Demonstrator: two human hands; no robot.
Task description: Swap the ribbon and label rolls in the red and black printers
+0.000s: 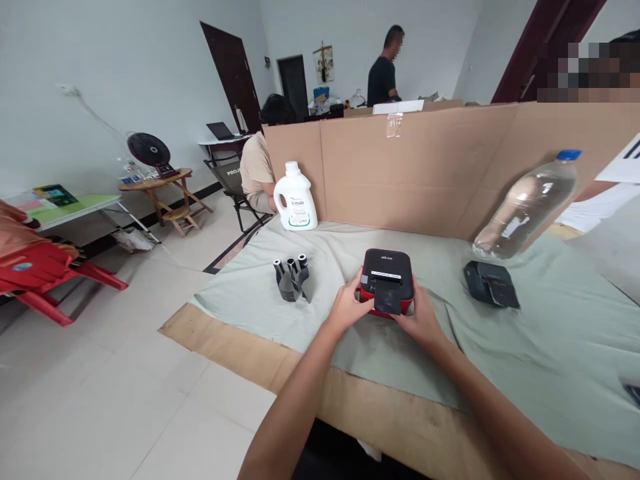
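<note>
Left grip (347, 303) and right grip (417, 313) are both clasping black-red device (387, 261). White jug (297, 200) is standing beyond left grip.

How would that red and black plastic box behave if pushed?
The red and black plastic box seems stiff, given its smooth casing. Its low, broad shape likely resists tipping. The thin black strip in front might bend.

The head view looks forward and down over the table (380, 413), apparently from close by.
</note>
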